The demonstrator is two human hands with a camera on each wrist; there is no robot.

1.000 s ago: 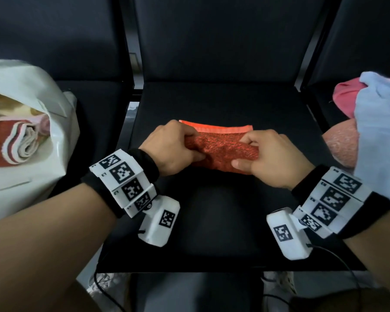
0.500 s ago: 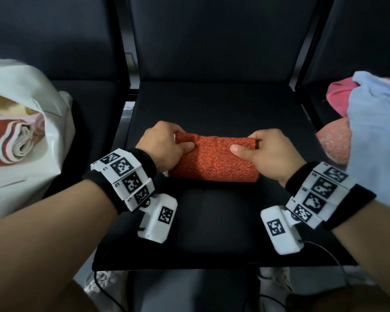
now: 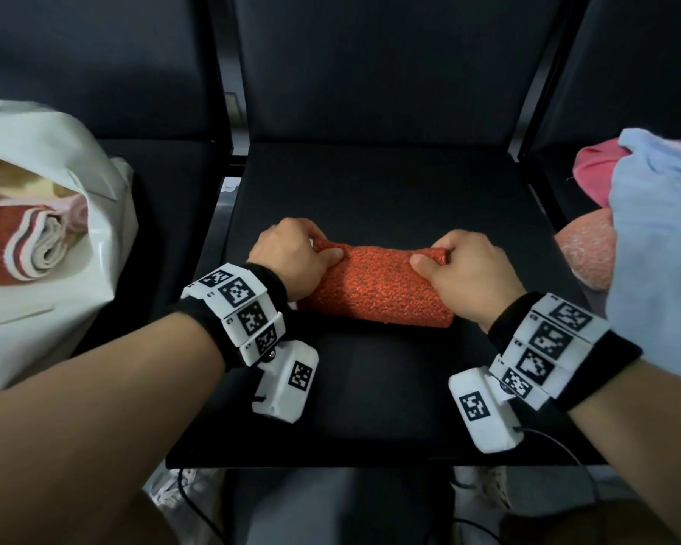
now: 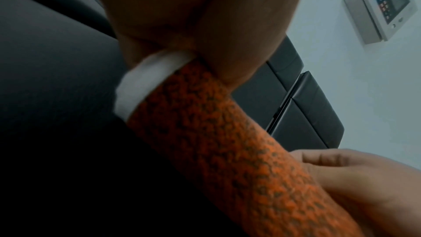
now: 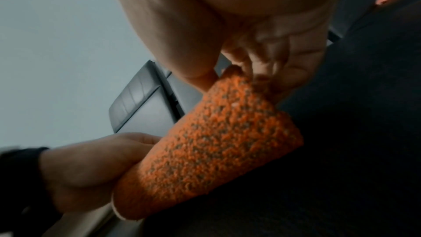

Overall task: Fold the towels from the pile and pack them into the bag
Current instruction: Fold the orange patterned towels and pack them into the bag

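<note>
On the dark seat (image 3: pixel 370 190), the left hand (image 3: pixel 291 257) and right hand (image 3: pixel 468 269) each pinch an end of the soft, light, folded orange towel (image 3: pixel 378 289).

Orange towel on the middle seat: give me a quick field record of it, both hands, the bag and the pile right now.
towel: orange towel, folded into a thick narrow bundle, lying across the black seat
left hand: left hand grips the towel's left end, thumb on top
right hand: right hand pinches the towel's right end
bag: white bag on the left seat, open, with a folded red and white towel inside
pile: pink, peach and light blue towels on the right seat, unfolded
stage: fold looks close to done; not yet packed
</note>
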